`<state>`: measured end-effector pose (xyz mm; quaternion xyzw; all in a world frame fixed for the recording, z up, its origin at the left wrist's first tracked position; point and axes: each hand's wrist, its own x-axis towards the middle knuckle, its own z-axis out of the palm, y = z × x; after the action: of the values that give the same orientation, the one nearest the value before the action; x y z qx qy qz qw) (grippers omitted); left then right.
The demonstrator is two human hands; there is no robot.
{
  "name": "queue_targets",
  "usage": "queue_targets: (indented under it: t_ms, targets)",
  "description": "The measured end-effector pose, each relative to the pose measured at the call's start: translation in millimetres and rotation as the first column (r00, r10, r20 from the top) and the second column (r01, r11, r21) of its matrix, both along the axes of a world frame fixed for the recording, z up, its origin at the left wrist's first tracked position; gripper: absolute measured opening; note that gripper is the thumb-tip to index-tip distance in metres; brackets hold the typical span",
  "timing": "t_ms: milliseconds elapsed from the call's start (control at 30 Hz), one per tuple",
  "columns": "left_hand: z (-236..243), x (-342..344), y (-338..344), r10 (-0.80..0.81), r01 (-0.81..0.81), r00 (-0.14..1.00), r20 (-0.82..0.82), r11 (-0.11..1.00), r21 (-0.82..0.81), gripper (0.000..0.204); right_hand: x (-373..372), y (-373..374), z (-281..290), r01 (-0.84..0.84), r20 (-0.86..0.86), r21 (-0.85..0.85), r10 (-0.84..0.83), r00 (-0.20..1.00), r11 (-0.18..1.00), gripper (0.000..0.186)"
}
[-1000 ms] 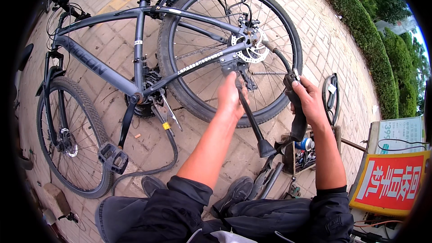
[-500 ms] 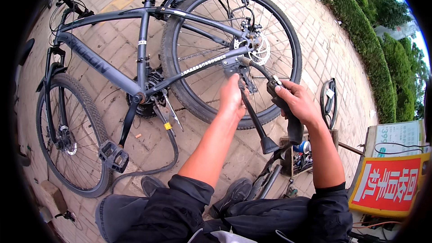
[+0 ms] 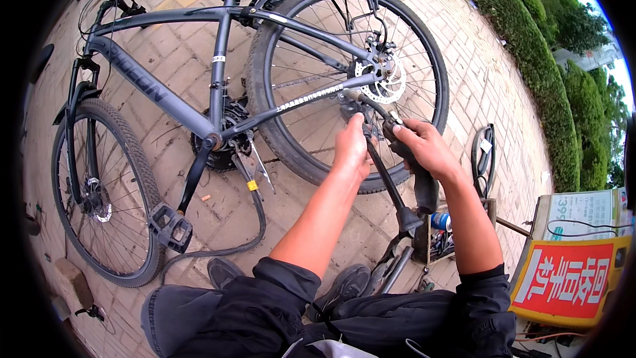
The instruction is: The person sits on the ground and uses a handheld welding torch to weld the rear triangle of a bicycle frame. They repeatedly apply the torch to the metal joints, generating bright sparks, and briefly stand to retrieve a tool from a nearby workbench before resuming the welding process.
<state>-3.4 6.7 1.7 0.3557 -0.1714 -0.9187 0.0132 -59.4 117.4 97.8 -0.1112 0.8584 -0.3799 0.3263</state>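
A dark grey bicycle (image 3: pixel 159 99) stands in front of me, its rear wheel to the right. My left hand (image 3: pixel 351 149) is closed around the upper end of a black kickstand (image 3: pixel 385 179), just below its bracket at the rear of the chainstay (image 3: pixel 271 115). The kickstand's leg slants down toward me to a flared rubber foot. In my right hand (image 3: pixel 427 150) is a black welding torch (image 3: pixel 373 105), gripped by its handle. Its curved neck points left, with the tip at the bracket; whether they touch, I cannot tell. The brake disc (image 3: pixel 395 83) sits just above.
A welding ground clamp (image 3: pixel 245 164) hangs by the crank, its thick cable (image 3: pixel 258 229) curving along the paving. A wooden tool box (image 3: pixel 491 211) stands by my right forearm, near a red and yellow sign (image 3: pixel 563 278). An inner tube (image 3: pixel 482 152) lies beyond; hedges line the right.
Both hands have shifted slightly in view with the torch and the kickstand, whose foot now shows lower and farther right. The bicycle appears a little to the right. Both grips are kept.
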Motion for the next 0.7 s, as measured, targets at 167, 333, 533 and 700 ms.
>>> queue_targets:
  t_ms: [167,333,533,700]
  targets:
    - [-6.2,-0.3,1.9,-0.007,0.006,1.0,-0.021,1.0,-0.016,0.034,0.7,-2.0,1.2,0.013,0.028,0.006,-0.013,1.0,1.0,0.035]
    - [-2.9,-0.1,1.7,0.01,-0.01,1.0,-0.006,1.0,-0.026,0.034,2.0,-3.8,-0.2,0.073,0.079,-0.049,-0.069,0.995,0.996,0.031]
    - [-4.8,0.1,-0.3,-0.008,0.008,1.0,-0.012,1.0,-0.007,0.035,2.2,-6.2,3.0,0.08,0.126,-0.044,-0.074,0.989,0.996,0.036]
    - [-3.0,-1.3,-1.5,-0.031,0.031,0.999,0.015,1.0,0.005,0.035,0.6,-5.4,-1.1,0.051,0.097,-0.032,-0.048,0.994,0.998,0.029]
